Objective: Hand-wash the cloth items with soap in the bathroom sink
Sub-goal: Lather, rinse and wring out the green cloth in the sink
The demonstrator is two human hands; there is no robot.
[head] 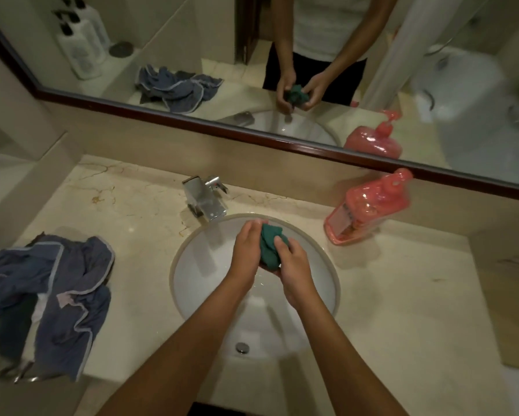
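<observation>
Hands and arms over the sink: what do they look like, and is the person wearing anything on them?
Both forearms are bare up to the bottom edge of the picture, with no sleeves in view. The left hand and the right hand wear no gloves, and no watch, bracelet or ring shows. The mirror shows a white top and dark bottoms.

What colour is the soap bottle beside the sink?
Translucent pink-red soap bottle, clearest in the head view.

Left hand (247, 250) and right hand (292, 267) meet, fingers curled, gripping.
</observation>
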